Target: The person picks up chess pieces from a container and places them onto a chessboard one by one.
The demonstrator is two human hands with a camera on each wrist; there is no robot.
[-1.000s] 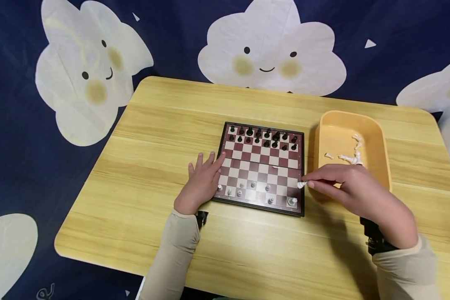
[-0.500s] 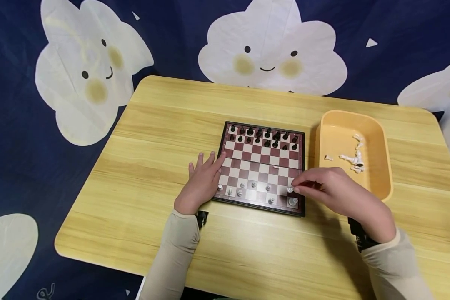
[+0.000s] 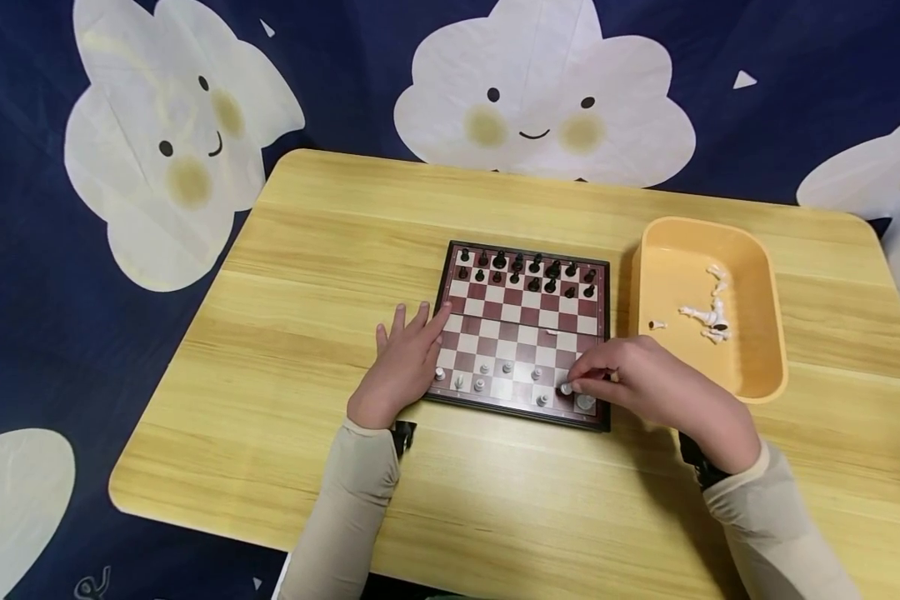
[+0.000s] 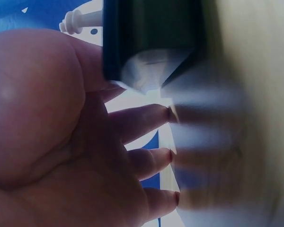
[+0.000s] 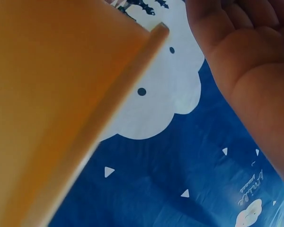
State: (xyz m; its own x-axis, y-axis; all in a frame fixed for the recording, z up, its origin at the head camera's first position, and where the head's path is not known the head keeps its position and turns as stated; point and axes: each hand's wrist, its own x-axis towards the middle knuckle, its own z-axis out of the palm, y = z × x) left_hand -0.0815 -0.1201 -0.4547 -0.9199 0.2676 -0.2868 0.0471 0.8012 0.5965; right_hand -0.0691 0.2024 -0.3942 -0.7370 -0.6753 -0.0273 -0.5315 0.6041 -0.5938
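Observation:
My right hand (image 3: 652,385) pinches a small white chess piece (image 3: 566,388) between thumb and fingertips, low over the near right squares of the chessboard (image 3: 521,315). Beside it, a larger white piece (image 3: 585,402) stands on the near right corner square. My left hand (image 3: 401,367) rests at the board's left edge with fingers spread. In the left wrist view the board's dark side (image 4: 151,28) lies by the thumb, and the fingertips reach the table. Several white pieces (image 3: 536,374) stand on the near rows. Black pieces (image 3: 536,264) fill the two far rows.
To the right of the board stands an orange tray (image 3: 663,267) with several white chess pieces (image 3: 708,315) lying in it. In the right wrist view its wall (image 5: 75,123) is close beside the right hand. A cloud-patterned blue cloth (image 3: 345,75) hangs behind the wooden table (image 3: 285,275).
My right hand has moved left from beside the tray, over the board's right edge, carrying the white chess piece down to the near right squares. The left hand has stayed in place.

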